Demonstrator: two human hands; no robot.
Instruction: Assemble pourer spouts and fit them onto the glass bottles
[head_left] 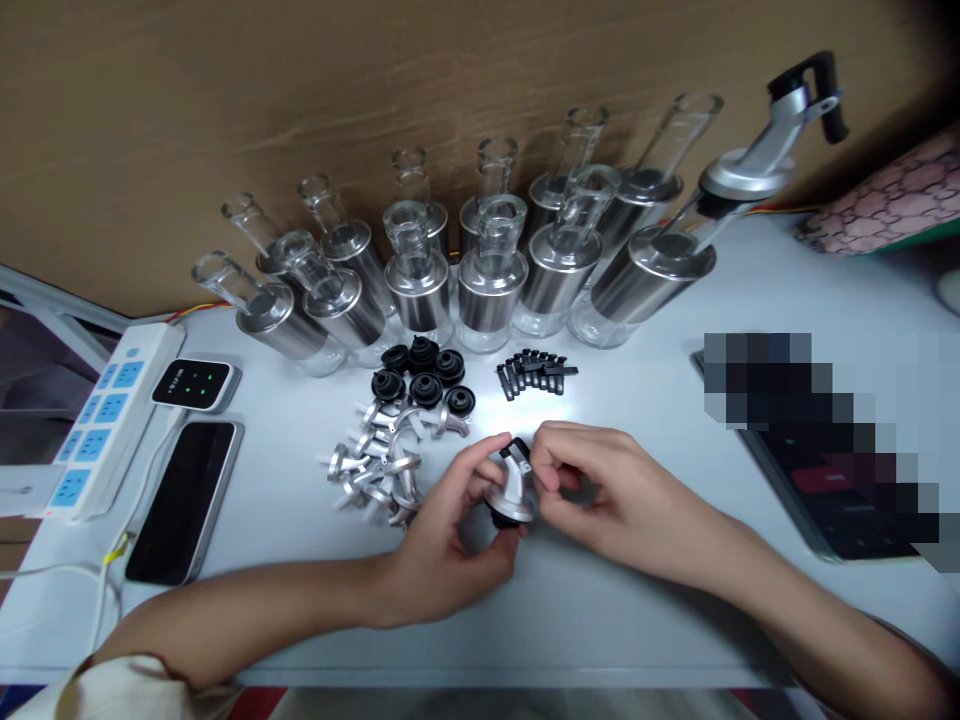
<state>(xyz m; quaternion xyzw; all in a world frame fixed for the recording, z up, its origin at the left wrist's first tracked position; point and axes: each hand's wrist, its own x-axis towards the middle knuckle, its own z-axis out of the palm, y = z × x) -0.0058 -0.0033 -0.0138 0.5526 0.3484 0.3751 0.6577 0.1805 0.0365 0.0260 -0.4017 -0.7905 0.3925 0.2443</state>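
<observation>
Item in hand: one metal pourer spout (511,492), silver body with a black cap piece at its top, held just above the desk (600,620) near the middle of its front edge. My left hand (450,540) pinches the spout's flared base between thumb and fingers; my right hand (600,490) pinches the black piece at the top, fingertips pressed together on it. I judge it light, rigid and smooth enough to slip, best gripped at the wide base collar, not at the thin curved nozzle. Stock behind it: a heap of bare silver spouts (375,465) left of my hands, a cluster of black rubber stoppers (424,378), a row of small black caps (534,373), and toward the back edge a double row of glass bottles (480,270) with steel bands, fragile; one at the right end carries a finished pourer (787,130). Left edge: power strip (97,425), dark phone (184,500). Writing: none legible; the device at the right edge is blurred.
</observation>
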